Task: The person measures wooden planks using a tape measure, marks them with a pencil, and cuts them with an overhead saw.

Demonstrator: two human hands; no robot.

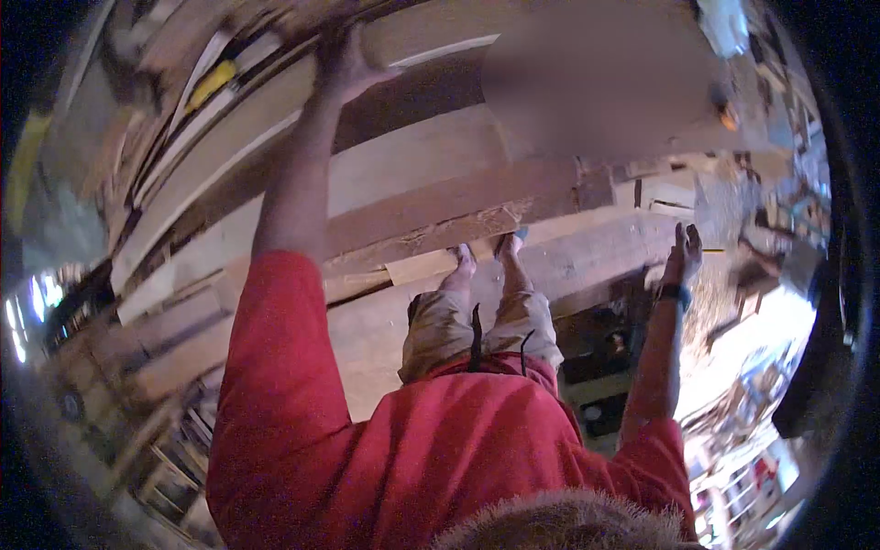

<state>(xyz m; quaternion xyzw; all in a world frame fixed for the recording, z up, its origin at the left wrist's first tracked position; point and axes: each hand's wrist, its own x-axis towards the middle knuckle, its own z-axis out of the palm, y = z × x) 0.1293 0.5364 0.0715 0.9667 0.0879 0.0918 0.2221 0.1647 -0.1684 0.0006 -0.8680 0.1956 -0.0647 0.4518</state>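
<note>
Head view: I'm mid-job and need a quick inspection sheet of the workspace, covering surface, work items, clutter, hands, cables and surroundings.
Surface: long wooden planks run across the view, with a dark gap between two.
Work items: the planks are what the left hand is nearest to.
Clutter: tan debris, possibly shavings, along a plank edge; a yellow item at upper left, too blurred to identify.
Hands: left extended over the planks, blurred, contact unclear; right hand held out to the side, fingers upward, beside a thin yellowish strip; cannot tell if held.
Cables: nothing seen.
Surroundings: strong glare at lower right, dimmer at left; part of upper middle is smeared.
</note>
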